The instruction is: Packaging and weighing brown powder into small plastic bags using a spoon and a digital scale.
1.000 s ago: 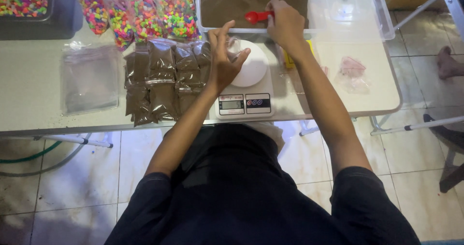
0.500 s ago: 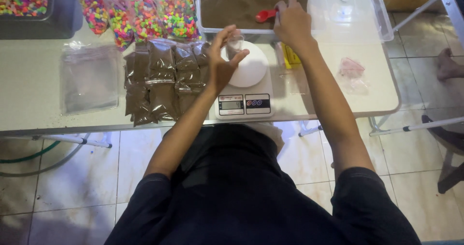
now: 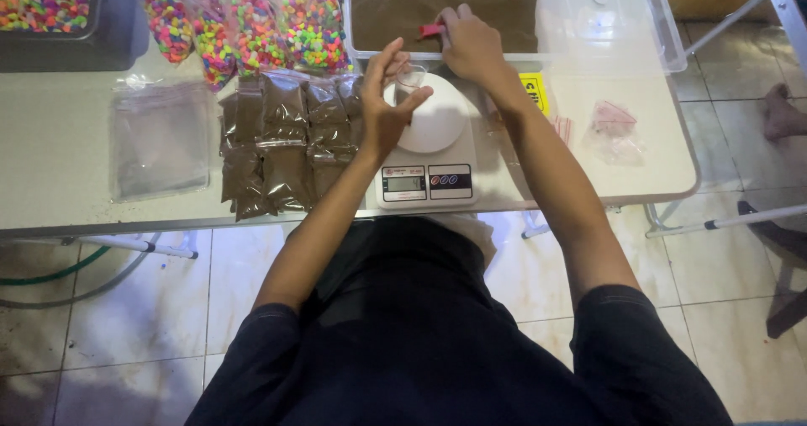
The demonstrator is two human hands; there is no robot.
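My left hand (image 3: 385,106) holds a small clear plastic bag (image 3: 409,78) open and upright over the white round plate of a kitchen scale (image 3: 426,144). My right hand (image 3: 471,46) grips a red scoop (image 3: 429,30), whose tip shows just left of my fingers, close above the bag's mouth. Behind both hands stands a clear plastic tub (image 3: 605,31) holding brown sand (image 3: 437,1).
Several filled bags of brown sand (image 3: 282,140) lie left of the scale. Bags of bright coloured gravel (image 3: 244,22) sit behind them, and a pile of empty clear bags (image 3: 160,140) lies further left. A dark tray of coloured gravel (image 3: 50,5) stands far left. A person's foot (image 3: 782,111) shows at right.
My right hand has brought the red scoop leftward from over the sand tub toward the mouth of the bag. My left hand has stayed on the bag over the scale.
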